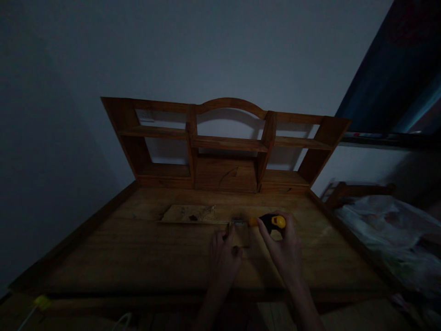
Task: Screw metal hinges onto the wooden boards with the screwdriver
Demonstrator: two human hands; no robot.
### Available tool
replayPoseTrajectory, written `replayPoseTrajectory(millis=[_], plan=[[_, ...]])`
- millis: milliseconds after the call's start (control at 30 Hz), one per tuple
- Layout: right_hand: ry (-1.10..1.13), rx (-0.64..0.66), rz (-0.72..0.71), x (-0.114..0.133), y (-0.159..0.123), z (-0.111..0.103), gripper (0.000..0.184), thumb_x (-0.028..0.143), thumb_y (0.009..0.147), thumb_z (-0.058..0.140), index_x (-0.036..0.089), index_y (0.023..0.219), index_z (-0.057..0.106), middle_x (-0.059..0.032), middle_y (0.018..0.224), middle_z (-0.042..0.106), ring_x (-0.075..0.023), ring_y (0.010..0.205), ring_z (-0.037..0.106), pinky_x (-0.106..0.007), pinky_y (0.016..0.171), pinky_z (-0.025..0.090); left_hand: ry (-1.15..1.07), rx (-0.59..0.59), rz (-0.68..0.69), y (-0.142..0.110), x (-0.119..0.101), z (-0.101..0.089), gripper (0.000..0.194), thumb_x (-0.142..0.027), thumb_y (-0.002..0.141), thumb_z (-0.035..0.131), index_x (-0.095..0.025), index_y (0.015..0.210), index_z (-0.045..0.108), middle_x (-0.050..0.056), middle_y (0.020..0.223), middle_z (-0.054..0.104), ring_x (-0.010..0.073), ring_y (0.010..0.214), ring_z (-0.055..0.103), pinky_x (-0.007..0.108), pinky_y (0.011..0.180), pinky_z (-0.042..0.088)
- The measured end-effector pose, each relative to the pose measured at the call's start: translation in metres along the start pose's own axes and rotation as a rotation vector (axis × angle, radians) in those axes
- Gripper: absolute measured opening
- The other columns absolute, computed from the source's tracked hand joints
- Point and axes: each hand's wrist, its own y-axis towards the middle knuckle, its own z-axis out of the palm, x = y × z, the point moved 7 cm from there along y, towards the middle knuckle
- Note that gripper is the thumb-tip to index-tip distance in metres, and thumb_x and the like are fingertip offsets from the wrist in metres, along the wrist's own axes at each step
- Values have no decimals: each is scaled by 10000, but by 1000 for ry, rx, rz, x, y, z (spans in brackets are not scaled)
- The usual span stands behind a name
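The scene is dim. My right hand (280, 248) is closed around a screwdriver (270, 222) with a black and yellow handle, its shaft pointing left toward a small metal fitting (238, 222) at the edge of a flat wooden board (193, 214). My left hand (223, 255) rests on the wooden desk top (138, 253) just below that fitting, fingers curled with the fingertips pressed close to it; what they pinch, if anything, is too dark to name.
A wooden hutch (227, 147) with shelves and an arched top stands at the back of the desk against a pale wall. A bed frame with crumpled bedding (386, 225) lies to the right. A yellow object (42, 302) sits at the lower left.
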Motion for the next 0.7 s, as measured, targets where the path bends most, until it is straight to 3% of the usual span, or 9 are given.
replayPoseTrajectory(millis=[700], plan=[[-14,9,-7,-2,1,-2,357,465,844,692,212,1046,541,-58,899,675,-216,797,669,-326,693,526,-9,0,-3,0,-1,-1,726,-189,788,555,-288,1492,410,95,1209,542,254,1179,456,350,1041,345]])
